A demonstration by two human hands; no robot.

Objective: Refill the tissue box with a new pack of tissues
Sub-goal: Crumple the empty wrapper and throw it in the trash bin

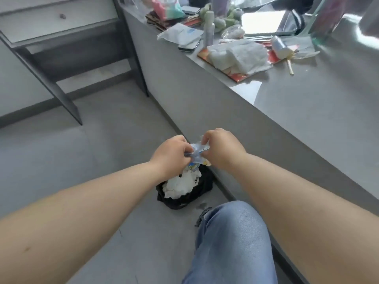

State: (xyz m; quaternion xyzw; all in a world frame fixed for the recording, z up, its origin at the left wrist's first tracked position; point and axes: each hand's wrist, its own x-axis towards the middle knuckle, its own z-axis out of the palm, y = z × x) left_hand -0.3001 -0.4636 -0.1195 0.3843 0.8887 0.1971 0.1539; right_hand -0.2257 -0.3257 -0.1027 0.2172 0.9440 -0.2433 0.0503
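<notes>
head-worn view, facing down, hands close

Both forearms are bare along their whole visible length. The left forearm (82, 212) has a small oval mark near its elbow end, and the right forearm (297, 201) is broad and smooth. The left hand (170, 154) and right hand (223, 148) are bare, with short, rounded fingers. One leg wears light blue denim jeans (231, 242), with a dark frayed patch (203, 215) beside the knee, perhaps a tear.

Grey worktop (307, 111) cluttered at far end; grey floor (82, 160) below.
White tissues (238, 56) on 1 red sheet (272, 58) near the left edge, phone (187, 47) and bottle (208, 31) behind; black bin (184, 200) on floor beside worktop base.
</notes>
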